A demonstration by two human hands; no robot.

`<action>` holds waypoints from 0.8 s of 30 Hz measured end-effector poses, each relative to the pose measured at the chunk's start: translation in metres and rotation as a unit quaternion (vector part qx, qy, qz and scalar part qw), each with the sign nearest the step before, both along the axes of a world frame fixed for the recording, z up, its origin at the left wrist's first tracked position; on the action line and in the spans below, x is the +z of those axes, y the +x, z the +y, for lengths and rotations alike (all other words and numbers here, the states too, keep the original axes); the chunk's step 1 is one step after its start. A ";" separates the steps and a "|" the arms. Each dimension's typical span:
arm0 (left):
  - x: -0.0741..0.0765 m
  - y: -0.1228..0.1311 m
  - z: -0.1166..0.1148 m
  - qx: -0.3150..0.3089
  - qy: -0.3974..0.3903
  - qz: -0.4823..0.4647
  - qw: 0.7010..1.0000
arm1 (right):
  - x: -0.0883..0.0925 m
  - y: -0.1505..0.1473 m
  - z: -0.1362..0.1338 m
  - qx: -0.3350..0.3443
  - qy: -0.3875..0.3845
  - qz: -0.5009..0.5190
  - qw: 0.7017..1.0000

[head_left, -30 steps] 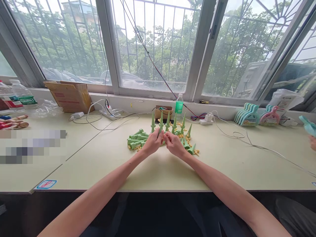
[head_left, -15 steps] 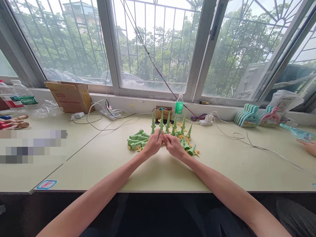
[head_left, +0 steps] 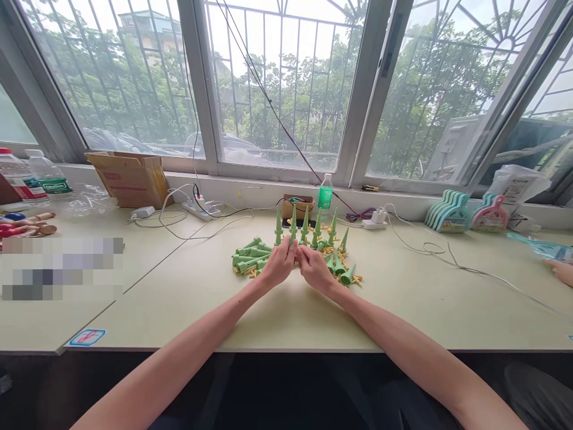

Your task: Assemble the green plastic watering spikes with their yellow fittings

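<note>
My left hand [head_left: 278, 266] is closed around a green cone-shaped plastic spike [head_left: 293, 233] whose tip points up above the fingers. My right hand [head_left: 314, 268] is pinched against it from the right; what its fingers hold is too small to make out. Behind the hands several green spikes [head_left: 317, 226] stand upright in a row. A pile of green spikes [head_left: 249, 257] lies flat to the left. More spikes [head_left: 344, 273] and small yellow pieces [head_left: 356, 278] lie to the right.
On the pale table [head_left: 403, 298] run white cables [head_left: 441, 254] and a power strip [head_left: 200, 207]. A cardboard box [head_left: 131, 177], a green-labelled bottle [head_left: 325, 192] and pastel dustpans [head_left: 450, 209] stand along the sill. Another person's hand [head_left: 561, 270] is at the right edge.
Both hands have stayed together over the spike with only slight finger movement. The other person's hand at the right edge has lowered to the table with a pale blue item.
</note>
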State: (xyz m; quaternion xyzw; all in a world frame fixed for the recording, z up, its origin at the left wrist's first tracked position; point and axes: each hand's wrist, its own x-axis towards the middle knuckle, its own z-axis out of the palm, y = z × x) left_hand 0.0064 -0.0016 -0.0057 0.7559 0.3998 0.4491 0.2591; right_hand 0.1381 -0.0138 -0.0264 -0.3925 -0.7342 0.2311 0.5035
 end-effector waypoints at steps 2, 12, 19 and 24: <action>0.001 0.000 0.000 -0.008 -0.018 -0.022 1.000 | 0.000 0.000 0.000 -0.001 -0.004 0.004 1.000; 0.006 -0.002 0.001 -0.099 -0.194 -0.193 0.957 | 0.003 -0.002 -0.006 0.058 0.007 -0.016 0.998; 0.011 -0.006 0.001 -0.145 -0.346 -0.292 0.880 | 0.001 -0.005 -0.010 0.092 -0.009 0.007 0.996; 0.011 -0.005 0.000 -0.189 -0.371 -0.318 0.851 | 0.001 -0.006 -0.012 0.089 0.001 0.019 0.996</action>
